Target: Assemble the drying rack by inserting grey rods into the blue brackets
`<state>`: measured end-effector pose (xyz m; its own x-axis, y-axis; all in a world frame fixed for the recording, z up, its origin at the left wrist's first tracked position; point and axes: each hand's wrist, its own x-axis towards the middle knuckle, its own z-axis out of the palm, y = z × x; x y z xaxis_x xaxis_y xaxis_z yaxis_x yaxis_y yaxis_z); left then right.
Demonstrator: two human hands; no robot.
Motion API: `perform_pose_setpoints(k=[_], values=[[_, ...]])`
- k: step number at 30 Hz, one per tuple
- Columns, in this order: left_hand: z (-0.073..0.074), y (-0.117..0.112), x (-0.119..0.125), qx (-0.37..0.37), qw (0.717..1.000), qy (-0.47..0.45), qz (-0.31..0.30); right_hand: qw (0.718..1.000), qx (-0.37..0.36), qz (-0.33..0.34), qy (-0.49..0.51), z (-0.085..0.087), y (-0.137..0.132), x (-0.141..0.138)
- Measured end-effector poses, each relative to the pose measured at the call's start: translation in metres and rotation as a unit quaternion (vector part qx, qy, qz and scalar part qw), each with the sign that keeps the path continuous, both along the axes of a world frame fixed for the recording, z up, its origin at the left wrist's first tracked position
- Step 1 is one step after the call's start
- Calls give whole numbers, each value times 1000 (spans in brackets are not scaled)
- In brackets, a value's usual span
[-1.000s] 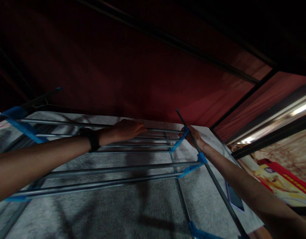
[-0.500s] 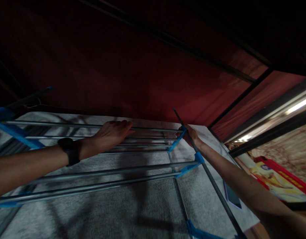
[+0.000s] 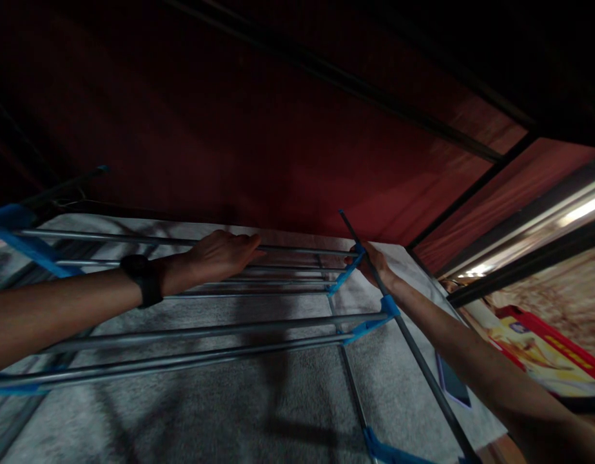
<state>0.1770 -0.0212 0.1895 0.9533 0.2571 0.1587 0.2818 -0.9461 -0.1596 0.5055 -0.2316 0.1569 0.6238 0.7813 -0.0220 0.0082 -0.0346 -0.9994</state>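
A rack of grey metal tubes (image 3: 220, 332) with blue plastic joints stands on grey fabric. My left hand (image 3: 224, 252), a black watch (image 3: 141, 278) on its wrist, is closed over the far tube (image 3: 302, 249) near its middle. Its fingertips are partly hidden behind the tube. At the right end, my right hand (image 3: 374, 263) is wrapped around the top blue joint (image 3: 346, 274) and the slanting side pole (image 3: 420, 364). That pole's tip sticks up past the hand. Most of the right fingers are hidden behind the joint and pole.
A dark red fabric panel (image 3: 278, 161) with dark bars rises behind the rack. A phone (image 3: 454, 380) lies on the grey fabric (image 3: 205, 419) beside my right forearm. Farther right is a red and yellow box (image 3: 543, 348). A blue-tipped pole (image 3: 69, 183) stands at the far left.
My left wrist has risen slightly and shifted right, the hand still on the far tube. The rack's near left end sits a little higher in view. My right hand stays at the joint.
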Motion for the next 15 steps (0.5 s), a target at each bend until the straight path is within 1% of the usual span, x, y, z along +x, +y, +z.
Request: perform_pose_setpoints(k=[3,8,12,15], values=[[3,0,2,0,1000,13,0,1000,-5,-17,26,3,1,-4],[2,3,2,-34,999,7,-8,1000,-3,9,14,10,-2,-10],[6,4,3,-56,998,10,7,999,-14,-12,30,11,0,-13],[5,5,4,-61,998,14,8,999,-13,-10,32,10,1,-13]])
